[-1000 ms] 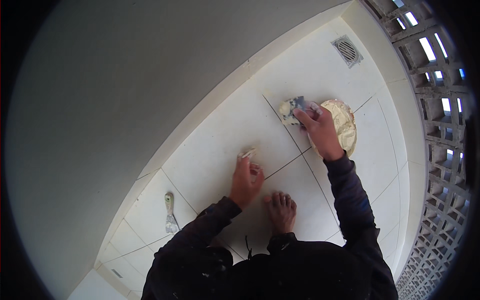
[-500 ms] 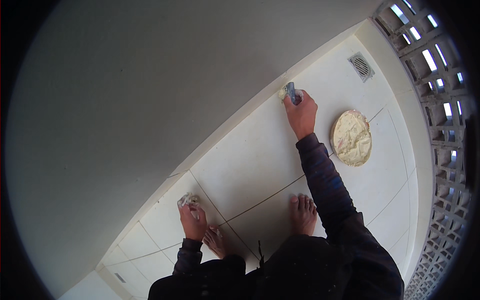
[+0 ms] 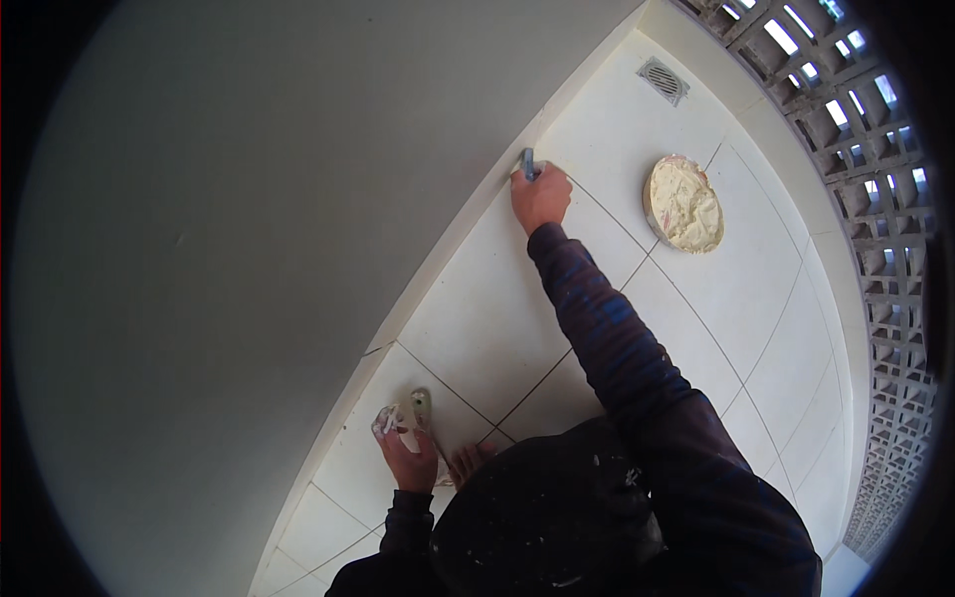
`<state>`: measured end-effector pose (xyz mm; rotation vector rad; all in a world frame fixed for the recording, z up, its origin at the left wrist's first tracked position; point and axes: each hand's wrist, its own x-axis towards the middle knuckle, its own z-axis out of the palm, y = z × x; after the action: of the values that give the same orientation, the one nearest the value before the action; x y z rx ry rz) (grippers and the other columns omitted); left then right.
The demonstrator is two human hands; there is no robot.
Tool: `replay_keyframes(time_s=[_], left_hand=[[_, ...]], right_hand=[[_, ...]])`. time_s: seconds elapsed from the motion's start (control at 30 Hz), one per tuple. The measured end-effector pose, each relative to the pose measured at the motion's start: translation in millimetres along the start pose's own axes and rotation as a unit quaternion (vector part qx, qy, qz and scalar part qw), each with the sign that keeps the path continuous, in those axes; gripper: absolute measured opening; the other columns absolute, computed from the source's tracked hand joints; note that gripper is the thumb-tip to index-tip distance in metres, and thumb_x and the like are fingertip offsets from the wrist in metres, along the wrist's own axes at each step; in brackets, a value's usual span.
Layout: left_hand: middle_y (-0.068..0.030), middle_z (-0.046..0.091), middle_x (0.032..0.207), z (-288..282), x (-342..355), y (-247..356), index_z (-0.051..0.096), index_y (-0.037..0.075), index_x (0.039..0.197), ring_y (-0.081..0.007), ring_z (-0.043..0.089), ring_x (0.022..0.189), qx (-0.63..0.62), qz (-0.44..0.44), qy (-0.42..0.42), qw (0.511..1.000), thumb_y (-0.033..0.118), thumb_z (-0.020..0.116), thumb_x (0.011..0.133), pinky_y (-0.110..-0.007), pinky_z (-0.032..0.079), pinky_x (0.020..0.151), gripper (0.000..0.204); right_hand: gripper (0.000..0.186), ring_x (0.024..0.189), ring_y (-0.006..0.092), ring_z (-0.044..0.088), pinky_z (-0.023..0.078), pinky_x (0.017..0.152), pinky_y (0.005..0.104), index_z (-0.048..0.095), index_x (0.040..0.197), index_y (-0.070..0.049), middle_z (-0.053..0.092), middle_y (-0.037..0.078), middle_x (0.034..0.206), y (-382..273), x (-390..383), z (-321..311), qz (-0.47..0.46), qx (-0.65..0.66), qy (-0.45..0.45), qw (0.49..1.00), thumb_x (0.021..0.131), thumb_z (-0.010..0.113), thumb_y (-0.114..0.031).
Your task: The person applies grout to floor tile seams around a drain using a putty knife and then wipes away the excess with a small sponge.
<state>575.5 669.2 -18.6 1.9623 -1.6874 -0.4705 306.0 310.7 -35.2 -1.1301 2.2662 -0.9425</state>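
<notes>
My right hand (image 3: 542,197) reaches out to the foot of the wall, closed round a small blue-grey scraper (image 3: 528,163). The scraper is at the seam between the pale skirting (image 3: 468,232) and the white floor tiles (image 3: 477,298). Low and to the left, my left hand (image 3: 408,460) has its fingers bent and smeared with white paste. A pale green handle (image 3: 422,403) with a hole in its end shows by the thumb; whether the hand grips it is unclear. Right of my right hand stands a round tub of cream-coloured paste (image 3: 684,204).
A grey wall (image 3: 229,219) rises on the left. A square floor drain (image 3: 664,82) lies near the far corner. Along the right runs a low ledge (image 3: 828,259) under a pierced block screen (image 3: 846,129). My bare foot (image 3: 470,460) is beside my left hand.
My right hand has moved with the scraper along the skirting, to the far side of a tile joint. The view has shifted, and the green handle has come into sight by my left hand.
</notes>
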Motion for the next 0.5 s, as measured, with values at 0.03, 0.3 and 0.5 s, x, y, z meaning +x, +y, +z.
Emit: replay_keyframes(time_s=[0.03,0.3,0.5], left_hand=[[-0.0254,0.055,0.129,-1,1,-4,0.054,-0.005,0.126,-0.0429,0.052,0.115,-0.003,0.009,0.003,1.0,0.005,0.063,0.083,-0.046,0.047,0.091,0.045],[-0.024,0.055,0.122,5,9,-10,0.054,-0.007,0.122,-0.0358,0.057,0.1,-0.026,0.057,-0.01,0.998,0.007,0.062,0.087,-0.041,0.048,0.085,0.038],[-0.0235,0.053,0.124,-6,-3,-3,0.054,-0.006,0.118,-0.0348,0.056,0.102,-0.053,0.048,-0.017,0.997,0.006,0.062,0.087,-0.04,0.048,0.084,0.034]], right_hand=[[0.03,0.088,0.0441,0.07,0.055,0.083,0.0512,0.067,0.085,0.002,0.071,0.024,0.088,-1,-15,5,-0.001,0.012,-0.01,1.0,0.082,0.075,-0.027],[0.034,0.086,0.0342,0.075,0.057,0.081,0.0413,0.076,0.096,0.002,0.075,0.022,0.093,21,-23,-25,0.058,0.107,-0.147,0.982,0.078,0.079,-0.026],[0.036,0.09,0.0356,0.075,0.058,0.084,0.0415,0.076,0.098,0.001,0.076,0.021,0.095,26,44,-32,0.104,0.127,0.002,0.986,0.078,0.08,-0.028]])
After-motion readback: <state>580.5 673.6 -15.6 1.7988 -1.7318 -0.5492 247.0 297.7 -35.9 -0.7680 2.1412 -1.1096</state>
